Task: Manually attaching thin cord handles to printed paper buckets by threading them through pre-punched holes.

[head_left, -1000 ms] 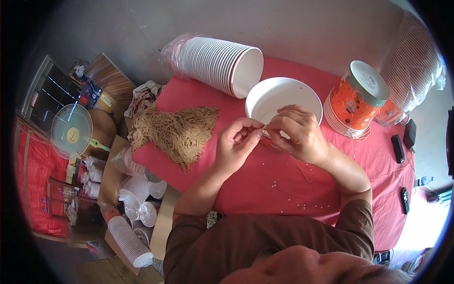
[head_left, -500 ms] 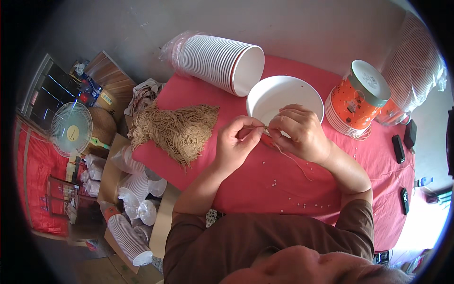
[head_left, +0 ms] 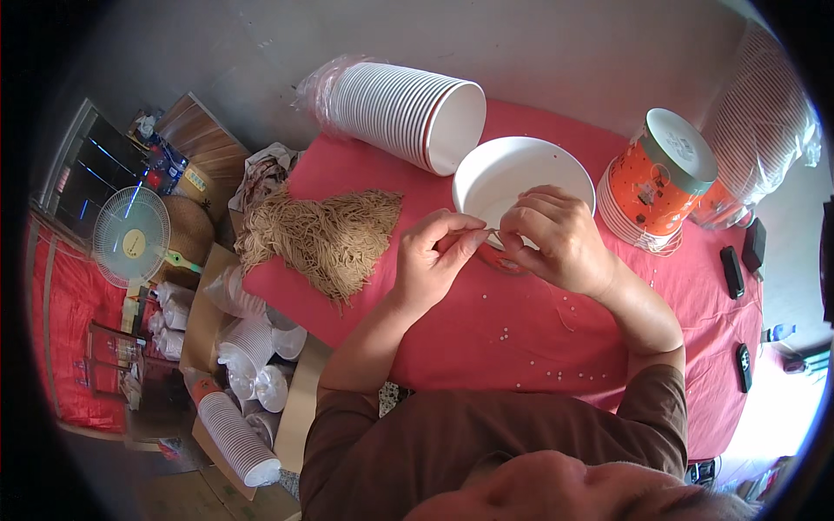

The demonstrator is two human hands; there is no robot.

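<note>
In front of the white paper bucket [head_left: 482,169], both my hands pinch a thin tan cord [head_left: 493,232]. My left hand [head_left: 432,260] is closed, its thumb and forefinger pressed together on one part of the cord. Close to its right, my right hand [head_left: 560,243] holds another part, with its fingers curled over so the fingertips are partly hidden. A short stretch of cord shows between the two hands. Left of my left hand, a heap of tan cords [head_left: 326,239] lies tangled on the red tablecloth [head_left: 443,347].
A long stack of nested white buckets [head_left: 391,113] lies at the back. Orange patterned buckets [head_left: 651,187] stand upside down on the right. Small white beads [head_left: 504,334] are scattered on the cloth. Dark devices lie at the right edge. Bagged cups fill a cardboard box [head_left: 300,404] at left.
The cord's loose tail, which hung below my right hand, is now mostly out of sight. A short stretch of cord has come into view between my fingertips. My hands have barely shifted.
</note>
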